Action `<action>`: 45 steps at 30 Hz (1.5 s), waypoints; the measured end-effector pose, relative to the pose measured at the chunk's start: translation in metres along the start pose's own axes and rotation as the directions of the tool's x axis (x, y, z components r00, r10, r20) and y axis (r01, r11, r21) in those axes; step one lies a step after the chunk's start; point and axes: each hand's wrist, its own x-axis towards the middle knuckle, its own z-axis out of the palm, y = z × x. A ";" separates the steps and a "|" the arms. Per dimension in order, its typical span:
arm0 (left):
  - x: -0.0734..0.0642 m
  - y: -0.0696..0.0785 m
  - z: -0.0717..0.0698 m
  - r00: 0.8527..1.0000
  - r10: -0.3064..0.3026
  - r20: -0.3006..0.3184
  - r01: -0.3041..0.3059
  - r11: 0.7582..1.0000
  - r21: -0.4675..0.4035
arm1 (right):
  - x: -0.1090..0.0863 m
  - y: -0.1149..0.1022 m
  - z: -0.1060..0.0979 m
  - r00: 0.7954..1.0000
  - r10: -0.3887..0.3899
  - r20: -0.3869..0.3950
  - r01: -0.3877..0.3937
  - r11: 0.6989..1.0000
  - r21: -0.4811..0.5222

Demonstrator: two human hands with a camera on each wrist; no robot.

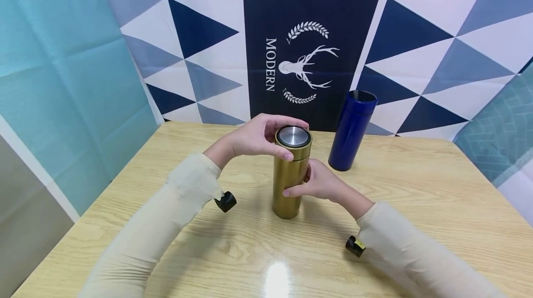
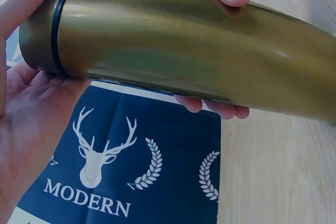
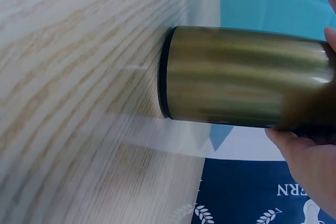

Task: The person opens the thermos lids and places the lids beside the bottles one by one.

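Observation:
A gold thermos [image 1: 287, 187] stands upright on the wooden table, near its middle. Its lid [image 1: 294, 137] has a round silver disc on top, ringed in black. My left hand [image 1: 260, 136] grips the lid, the thumb in front and the fingers round the back. Lower down, my right hand [image 1: 320, 180] holds the thermos body from the right side, thumb across the front. A black seam between lid and body [image 2: 157, 35] shows in the left wrist view. In the right wrist view, the base [image 3: 210, 77] meets the tabletop; part of the right hand lies outside that view.
Behind and to the right stands a blue thermos [image 1: 351, 131] with a dark top. A patterned cloth [image 1: 208, 34] with a deer print hangs at the table's back edge. Light blue cloth [image 1: 62, 57] hangs on the left. Small black cameras [image 1: 226, 201] sit at both wrists.

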 end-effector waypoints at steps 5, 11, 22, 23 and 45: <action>-0.002 0.000 0.001 1.000 -0.012 -0.010 0.012 1.000 -0.008 | 0.001 0.001 0.002 1.000 0.015 0.002 -0.015 1.000 0.019; -0.003 0.000 0.002 1.000 -0.016 -0.020 0.016 1.000 0.005 | 0.000 0.000 0.004 1.000 0.019 0.006 -0.019 0.999 0.028; -0.002 0.005 0.004 0.998 -0.031 -0.058 0.034 0.998 0.052 | -0.001 -0.004 0.003 1.000 0.002 -0.001 -0.002 0.999 0.041; -0.002 0.004 0.004 0.998 -0.034 -0.059 0.038 0.998 0.054 | -0.002 -0.003 0.003 1.000 0.001 -0.001 -0.001 0.999 0.046; -0.003 0.005 0.004 0.992 -0.065 -0.107 0.073 0.995 0.071 | 0.005 0.001 0.007 0.999 0.021 -0.043 -0.021 1.000 0.016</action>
